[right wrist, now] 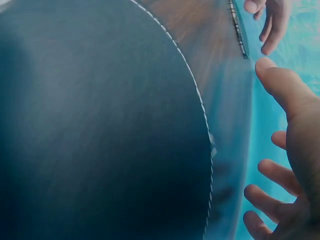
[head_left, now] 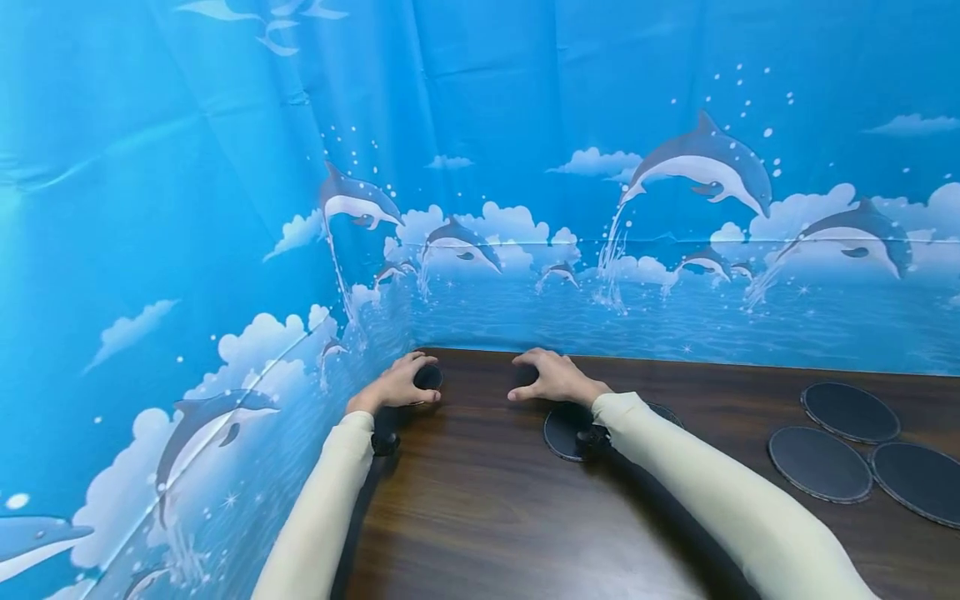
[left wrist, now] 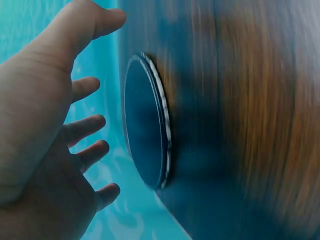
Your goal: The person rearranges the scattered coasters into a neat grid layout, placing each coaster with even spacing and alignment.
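Note:
My left hand (head_left: 399,383) hovers at the table's back left corner, fingers spread and lightly bent, with nothing in its grasp. Right beside it lies a round black coaster (left wrist: 144,122) with a pale stitched edge, partly hidden by the hand in the head view. My right hand (head_left: 553,377) is held above the table, thumb apart from the loosely bent fingers. A dark round shape (head_left: 527,374) shows between its thumb and fingers. Beneath the right wrist, another black coaster (head_left: 558,433) with white stitching lies flat; it fills much of the right wrist view.
Part of one more coaster (head_left: 666,412) shows behind the right sleeve. Three black coasters, the nearest (head_left: 819,464) among them, lie close together at the right. A blue dolphin-print curtain (head_left: 495,317) borders the brown wooden table (head_left: 480,500) at the back and left.

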`<action>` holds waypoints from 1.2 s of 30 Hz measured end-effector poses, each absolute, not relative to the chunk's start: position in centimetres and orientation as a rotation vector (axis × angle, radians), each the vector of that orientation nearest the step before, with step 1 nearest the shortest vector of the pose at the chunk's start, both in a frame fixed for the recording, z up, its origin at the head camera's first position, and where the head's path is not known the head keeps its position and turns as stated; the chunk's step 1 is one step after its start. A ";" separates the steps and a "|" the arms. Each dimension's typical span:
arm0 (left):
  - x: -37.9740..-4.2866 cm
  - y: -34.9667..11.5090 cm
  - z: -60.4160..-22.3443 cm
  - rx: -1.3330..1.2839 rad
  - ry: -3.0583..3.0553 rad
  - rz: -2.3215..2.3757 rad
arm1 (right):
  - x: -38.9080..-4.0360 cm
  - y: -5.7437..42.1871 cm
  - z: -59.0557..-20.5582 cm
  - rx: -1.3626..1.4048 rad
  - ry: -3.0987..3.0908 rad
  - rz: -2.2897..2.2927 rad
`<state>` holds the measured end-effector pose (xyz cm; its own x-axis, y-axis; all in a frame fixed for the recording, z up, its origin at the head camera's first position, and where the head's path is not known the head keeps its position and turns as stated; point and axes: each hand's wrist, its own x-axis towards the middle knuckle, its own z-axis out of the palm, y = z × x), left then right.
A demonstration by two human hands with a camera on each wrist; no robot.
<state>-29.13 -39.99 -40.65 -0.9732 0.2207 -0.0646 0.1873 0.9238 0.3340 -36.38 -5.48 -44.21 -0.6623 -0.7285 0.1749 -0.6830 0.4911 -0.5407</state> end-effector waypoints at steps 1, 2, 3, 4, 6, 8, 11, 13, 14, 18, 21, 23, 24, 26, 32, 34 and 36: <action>-29.2 -40.2 -40.6 0.308 2.979 0.503 | -36.4 -5.7 -44.3 -1.253 2.644 -0.892; -29.3 -40.4 -40.6 0.300 2.975 0.500 | -36.4 -6.0 -44.4 -1.250 2.646 -0.875; -29.3 -40.7 -40.6 0.289 2.971 0.495 | -36.4 -6.4 -44.5 -1.251 2.644 -0.861; -29.3 -40.9 -40.5 0.275 2.965 0.491 | -36.4 -6.7 -44.5 -1.255 2.642 -0.848; -29.4 -41.3 -40.2 0.255 2.956 0.483 | -36.4 -7.4 -44.6 -1.253 2.646 -0.826; -29.7 -41.1 -40.1 0.248 2.948 0.466 | -36.4 -7.8 -44.7 -1.239 2.673 -0.805; -30.1 -40.8 -39.8 0.242 2.928 0.447 | -36.3 -8.8 -44.8 -1.213 2.716 -0.762; -30.2 -40.9 -39.6 0.220 2.909 0.433 | -36.0 -9.8 -45.0 -1.199 2.733 -0.746; -30.2 -40.9 -39.4 0.212 2.898 0.431 | -35.9 -10.4 -45.1 -1.195 2.742 -0.734; -30.0 -41.5 -38.8 0.176 2.842 0.432 | -35.3 -13.2 -45.6 -1.142 2.803 -0.697; -29.9 -42.1 -38.8 0.132 2.789 0.376 | -34.7 -15.1 -45.9 -1.091 2.841 -0.657; -29.7 -42.8 -38.7 0.080 2.757 0.328 | -34.1 -16.6 -45.9 -1.084 2.838 -0.651; -29.6 -43.1 -38.7 0.057 2.744 0.314 | -33.9 -17.2 -45.9 -1.087 2.834 -0.651; -29.5 -43.5 -38.8 0.028 2.729 0.302 | -33.4 -18.2 -45.8 -1.089 2.827 -0.645; -29.8 -43.2 -39.2 -0.035 2.714 0.332 | -32.9 -19.4 -45.6 -1.039 2.860 -0.613; -30.0 -42.9 -39.0 -0.048 2.720 0.332 | -33.0 -19.6 -45.6 -1.015 2.879 -0.595; -30.1 -42.8 -38.8 -0.063 2.733 0.331 | -33.3 -19.9 -45.5 -1.006 2.893 -0.598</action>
<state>-30.15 -42.79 -38.76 -0.9246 0.0016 -0.3810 -0.0895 0.9711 0.2213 -33.25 -19.94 -45.55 -0.7920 -0.6016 0.1039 -0.5935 0.7188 -0.3621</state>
